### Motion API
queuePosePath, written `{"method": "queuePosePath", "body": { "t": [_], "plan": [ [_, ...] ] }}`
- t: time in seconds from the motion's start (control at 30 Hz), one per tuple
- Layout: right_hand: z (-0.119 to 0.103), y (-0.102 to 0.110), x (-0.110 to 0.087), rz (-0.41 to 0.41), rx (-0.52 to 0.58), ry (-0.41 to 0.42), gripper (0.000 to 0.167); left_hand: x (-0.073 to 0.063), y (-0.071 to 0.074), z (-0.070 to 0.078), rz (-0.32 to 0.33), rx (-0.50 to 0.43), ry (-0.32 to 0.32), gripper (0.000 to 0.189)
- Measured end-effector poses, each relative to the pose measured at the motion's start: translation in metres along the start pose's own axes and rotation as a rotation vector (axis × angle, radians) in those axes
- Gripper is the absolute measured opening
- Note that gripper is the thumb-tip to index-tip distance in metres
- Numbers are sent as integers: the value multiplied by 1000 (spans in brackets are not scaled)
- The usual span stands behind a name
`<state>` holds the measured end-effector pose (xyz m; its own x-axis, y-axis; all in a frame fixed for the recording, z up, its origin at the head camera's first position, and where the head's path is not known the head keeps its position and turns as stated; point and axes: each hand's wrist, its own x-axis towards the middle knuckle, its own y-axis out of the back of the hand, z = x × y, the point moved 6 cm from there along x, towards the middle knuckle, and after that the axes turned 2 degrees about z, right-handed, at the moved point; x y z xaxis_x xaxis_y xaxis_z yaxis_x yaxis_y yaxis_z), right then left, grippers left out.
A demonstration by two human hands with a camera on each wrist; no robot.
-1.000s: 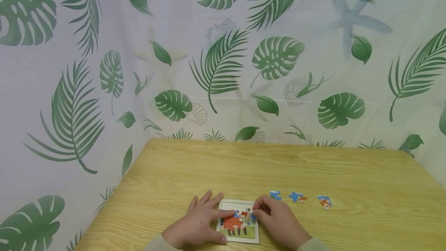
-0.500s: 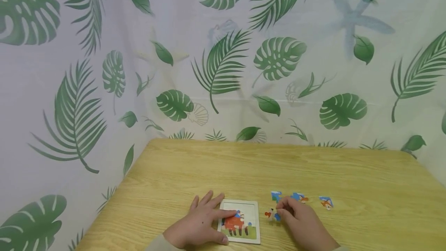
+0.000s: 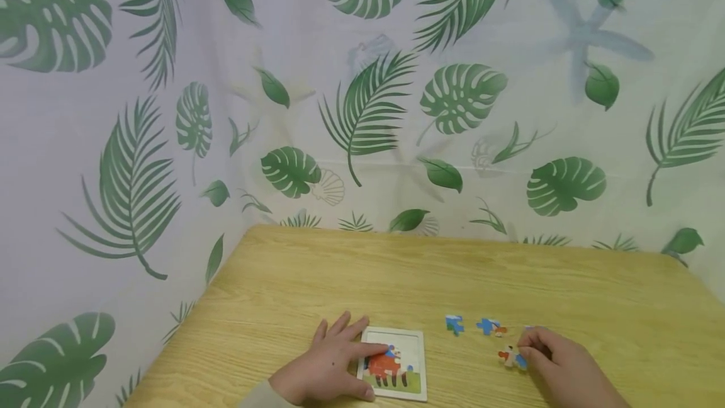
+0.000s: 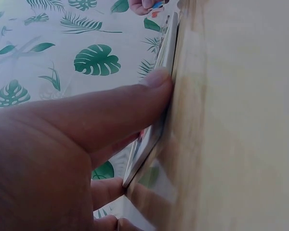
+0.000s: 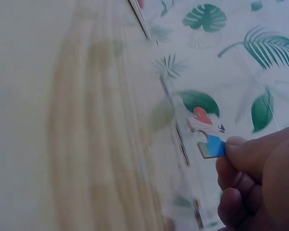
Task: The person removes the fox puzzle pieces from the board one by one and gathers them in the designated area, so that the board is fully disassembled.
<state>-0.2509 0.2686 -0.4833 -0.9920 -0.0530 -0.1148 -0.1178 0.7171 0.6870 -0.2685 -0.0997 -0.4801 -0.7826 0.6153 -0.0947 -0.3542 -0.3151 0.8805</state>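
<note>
My left hand (image 3: 331, 361) lies with fingers spread over the left side of a small white-framed jigsaw puzzle (image 3: 420, 364). Its index finger rests on the fitted pieces, which show a red animal body over green ground, and its thumb lies on the lower frame edge. In the left wrist view the thumb (image 4: 156, 79) presses the frame's rim. My right hand (image 3: 557, 364), off to the right, pinches a puzzle piece (image 3: 512, 357) with blue, white and red parts between thumb and index finger. The right wrist view shows this puzzle piece (image 5: 209, 134) held above the table.
Two loose puzzle pieces lie behind the right hand's side of the frame, a blue and green one (image 3: 454, 324) and a blue and orange one (image 3: 490, 327). Another piece (image 3: 528, 328) is mostly hidden behind the right hand. A leaf-print curtain (image 3: 362, 112) borders the wooden table (image 3: 317, 276).
My right hand has lifted the puzzle piece from the frame's right side and carried it rightward, beyond the loose pieces. My left hand has stayed on the frame.
</note>
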Motion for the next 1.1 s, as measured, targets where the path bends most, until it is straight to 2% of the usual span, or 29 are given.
{"method": "queuePosePath", "body": {
  "t": [0.13,0.37,0.5,0.73,0.87,1.1],
  "plan": [
    [17,17,-3,-19,-41,-31,19,0,0,1,2,-1,-11,72],
    [34,36,1,-26,-160,-5,18,0,0,2,1,0,-11,71],
    [39,37,4,-34,-199,22,11,0,0,3,1,5,-7,71],
    [38,34,8,-43,-251,46,12,1,0,3,3,2,-2,72],
    [36,32,10,-47,-254,55,12,1,1,2,7,19,0,73],
    [40,29,15,-66,-242,122,10,2,-2,-2,14,41,-5,74]
  ]
}}
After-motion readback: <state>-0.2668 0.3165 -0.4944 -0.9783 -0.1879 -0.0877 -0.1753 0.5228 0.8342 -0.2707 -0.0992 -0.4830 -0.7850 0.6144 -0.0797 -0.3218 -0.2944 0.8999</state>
